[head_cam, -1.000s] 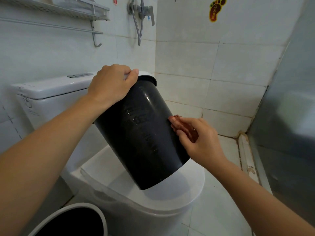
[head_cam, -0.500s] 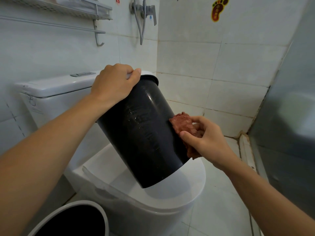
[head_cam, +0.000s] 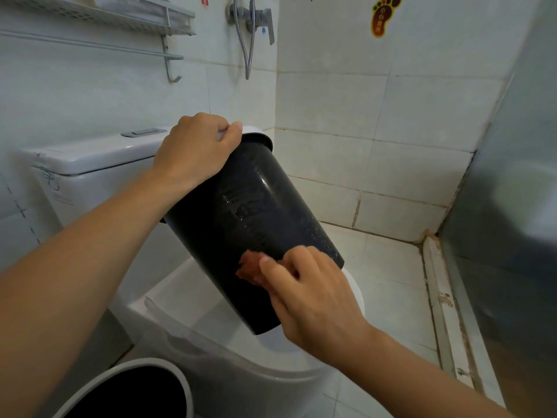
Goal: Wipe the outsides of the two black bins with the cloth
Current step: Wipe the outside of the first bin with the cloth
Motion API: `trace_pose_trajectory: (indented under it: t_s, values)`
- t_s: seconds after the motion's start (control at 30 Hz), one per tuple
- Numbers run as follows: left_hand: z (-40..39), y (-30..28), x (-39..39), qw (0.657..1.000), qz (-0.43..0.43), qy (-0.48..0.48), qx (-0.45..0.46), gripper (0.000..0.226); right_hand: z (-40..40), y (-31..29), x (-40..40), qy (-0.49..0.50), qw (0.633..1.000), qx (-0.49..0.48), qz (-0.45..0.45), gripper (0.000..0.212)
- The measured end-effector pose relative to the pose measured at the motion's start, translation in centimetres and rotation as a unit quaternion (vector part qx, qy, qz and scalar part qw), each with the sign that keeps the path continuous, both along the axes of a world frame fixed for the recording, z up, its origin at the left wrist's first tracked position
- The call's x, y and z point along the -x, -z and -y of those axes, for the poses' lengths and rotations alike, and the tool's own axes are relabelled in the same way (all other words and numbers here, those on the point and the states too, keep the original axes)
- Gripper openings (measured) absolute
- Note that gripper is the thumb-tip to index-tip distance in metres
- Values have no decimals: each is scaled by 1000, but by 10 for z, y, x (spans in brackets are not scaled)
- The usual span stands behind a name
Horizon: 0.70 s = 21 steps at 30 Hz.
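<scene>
Tilting over the toilet lid (head_cam: 211, 321), black bin (head_cam: 250, 224) gripped at its rim by left hand (head_cam: 193, 152), red cloth (head_cam: 251, 267) pressed against its lower side by curled right hand (head_cam: 313, 297).

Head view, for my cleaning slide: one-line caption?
Left hand tilts black bin over toilet lid; right hand wipes it with cloth.

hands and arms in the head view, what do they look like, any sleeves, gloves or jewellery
Both are bare. The left hand and right hand wear no gloves, and no rings show on the fingers in view. Both forearms are uncovered from the wrist back to the frame edge: no sleeve, watch or bracelet appears. Nails look short and unpainted.
</scene>
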<state>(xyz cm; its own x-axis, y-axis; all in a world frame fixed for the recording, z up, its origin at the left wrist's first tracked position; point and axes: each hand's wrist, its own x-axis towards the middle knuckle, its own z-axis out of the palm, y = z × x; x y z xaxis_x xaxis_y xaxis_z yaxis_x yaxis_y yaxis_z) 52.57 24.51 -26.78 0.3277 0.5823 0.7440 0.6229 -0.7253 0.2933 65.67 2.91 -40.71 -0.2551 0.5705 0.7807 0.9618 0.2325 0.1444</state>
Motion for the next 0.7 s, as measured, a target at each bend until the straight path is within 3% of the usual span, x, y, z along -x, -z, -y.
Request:
trace_pose_trajectory:
  t_s: [0.07,0.23,0.53,0.7]
  values:
    - [0,0,0,1000,-2,3,4,58,-5,-4,-9,-3,998,-16,-62,23]
    - [2,1,3,1000,-2,11,8,59,-14,-13,-43,25,971,17,-239,32]
    - [3,-1,7,999,-1,30,16,58,-37,-14,-93,82,910,90,-397,17]
    - [-1,0,12,998,-15,58,28,56,-33,-22,-100,59,875,97,-471,22]
